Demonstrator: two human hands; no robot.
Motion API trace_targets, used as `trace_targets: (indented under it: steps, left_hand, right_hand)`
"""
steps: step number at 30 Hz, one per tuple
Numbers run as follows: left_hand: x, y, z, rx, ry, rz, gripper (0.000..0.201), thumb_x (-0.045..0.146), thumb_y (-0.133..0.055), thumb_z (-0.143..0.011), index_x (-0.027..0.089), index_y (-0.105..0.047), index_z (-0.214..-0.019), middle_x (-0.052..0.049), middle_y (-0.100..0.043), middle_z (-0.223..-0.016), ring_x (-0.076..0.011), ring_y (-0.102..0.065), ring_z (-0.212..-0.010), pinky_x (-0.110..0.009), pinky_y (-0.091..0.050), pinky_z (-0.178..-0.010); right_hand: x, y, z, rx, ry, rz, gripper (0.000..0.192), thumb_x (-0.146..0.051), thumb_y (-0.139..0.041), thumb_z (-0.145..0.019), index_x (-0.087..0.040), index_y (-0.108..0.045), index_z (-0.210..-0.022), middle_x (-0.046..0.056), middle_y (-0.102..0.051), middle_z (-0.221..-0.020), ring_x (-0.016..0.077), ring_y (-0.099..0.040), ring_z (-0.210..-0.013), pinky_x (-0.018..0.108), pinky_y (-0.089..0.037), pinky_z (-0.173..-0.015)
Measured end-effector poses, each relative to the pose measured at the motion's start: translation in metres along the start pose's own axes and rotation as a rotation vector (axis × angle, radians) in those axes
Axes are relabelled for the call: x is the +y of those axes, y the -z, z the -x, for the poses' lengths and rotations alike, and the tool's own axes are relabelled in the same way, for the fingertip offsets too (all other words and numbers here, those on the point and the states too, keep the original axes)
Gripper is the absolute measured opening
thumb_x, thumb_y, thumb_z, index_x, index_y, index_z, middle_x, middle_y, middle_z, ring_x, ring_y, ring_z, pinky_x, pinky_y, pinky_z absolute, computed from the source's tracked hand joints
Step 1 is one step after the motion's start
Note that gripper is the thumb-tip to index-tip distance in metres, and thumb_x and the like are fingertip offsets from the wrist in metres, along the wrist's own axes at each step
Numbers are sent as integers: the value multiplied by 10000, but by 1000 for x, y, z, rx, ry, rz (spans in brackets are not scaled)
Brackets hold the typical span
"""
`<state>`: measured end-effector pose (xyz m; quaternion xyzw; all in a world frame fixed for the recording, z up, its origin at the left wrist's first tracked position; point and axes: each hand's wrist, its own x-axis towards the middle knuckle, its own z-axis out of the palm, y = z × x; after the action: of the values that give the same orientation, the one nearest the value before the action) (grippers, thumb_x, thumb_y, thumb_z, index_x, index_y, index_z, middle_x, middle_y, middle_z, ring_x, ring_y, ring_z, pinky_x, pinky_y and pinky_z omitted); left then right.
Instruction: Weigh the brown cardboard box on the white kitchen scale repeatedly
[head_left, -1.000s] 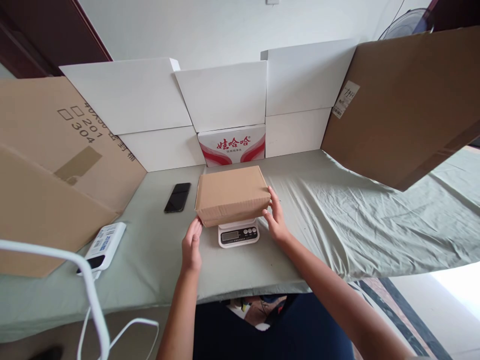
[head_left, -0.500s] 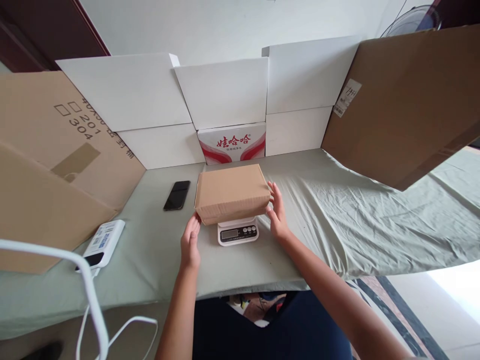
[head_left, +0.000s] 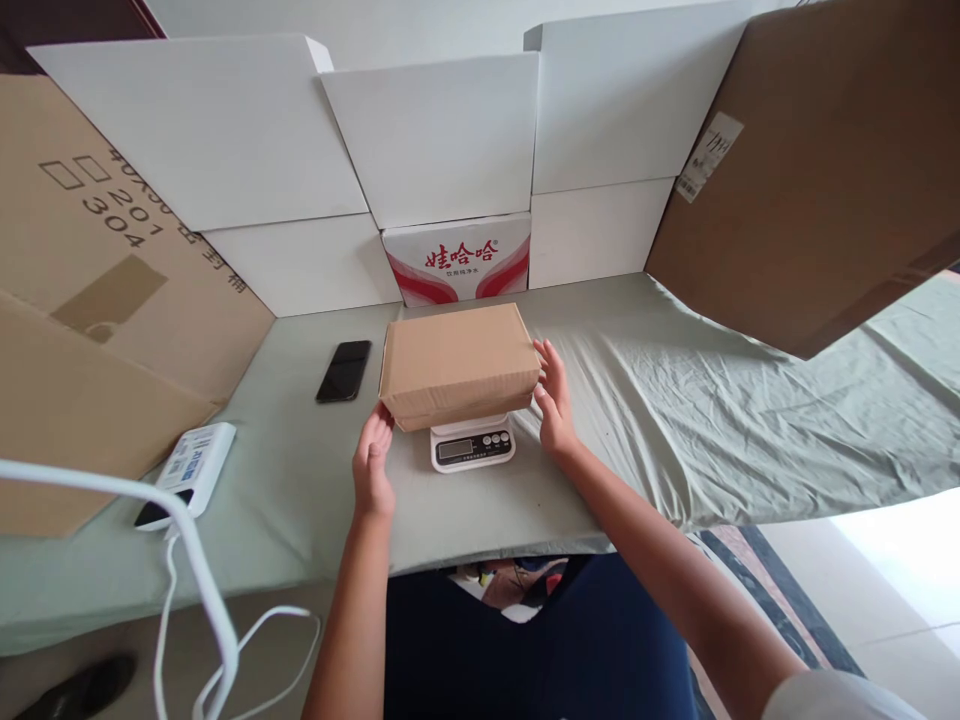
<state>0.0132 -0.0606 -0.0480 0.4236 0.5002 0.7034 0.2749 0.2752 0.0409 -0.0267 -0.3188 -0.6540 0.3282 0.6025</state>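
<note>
The cardboard box [head_left: 459, 360] is flanked by the left hand [head_left: 373, 462] at eight o'clock and right hand [head_left: 556, 408] at three, fingers half-open; whether it is gripped cannot be told.

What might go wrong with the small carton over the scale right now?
The small carton is wider than the scale beneath it, so it could tip if off-centre. The left hand and right hand are right at its sides; any contact could skew a reading. The carton overhangs toward the display, so a slide nearer the person might cover it.
</note>
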Motion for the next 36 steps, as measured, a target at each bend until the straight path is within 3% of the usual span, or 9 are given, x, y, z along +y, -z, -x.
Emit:
trace_targets:
  steps: [36]
  left_hand:
    - [3,-2,-1,4,34,-7,870,747,-564,-826,152,-548,-1461,-228,-525,-1510,-367,-466,-1433,-519,-334,-1200]
  right_hand:
    - [-5,2,-4,51,-33,-25,576,-561,-443,-984,-347,-395,-1516,73,-448,-1568,302,-513,-1356,500,-473,-1077]
